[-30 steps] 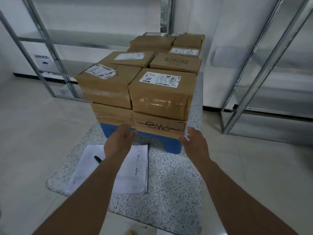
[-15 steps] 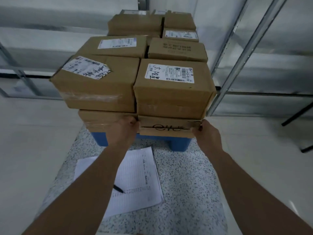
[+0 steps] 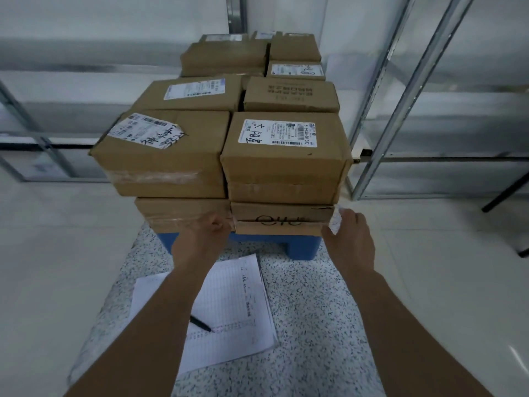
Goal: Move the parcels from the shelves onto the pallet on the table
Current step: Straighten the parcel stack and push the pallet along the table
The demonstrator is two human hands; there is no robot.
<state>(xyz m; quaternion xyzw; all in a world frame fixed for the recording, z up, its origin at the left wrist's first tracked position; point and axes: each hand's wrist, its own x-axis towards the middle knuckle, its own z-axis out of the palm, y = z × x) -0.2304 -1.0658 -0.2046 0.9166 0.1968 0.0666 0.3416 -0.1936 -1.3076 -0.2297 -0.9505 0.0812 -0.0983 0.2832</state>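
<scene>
While both hands [image 3: 204, 237] clasp it, bottom parcel [image 3: 282, 220] sits between

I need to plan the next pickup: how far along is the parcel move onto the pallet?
Nearly done, it seems. The blue pallet on the table already carries two layers of parcels. In hand: the left hand and right hand grip the ends of the bottom front parcel, apparently squaring it. The shelves in view look bare, so little seems left.
</scene>
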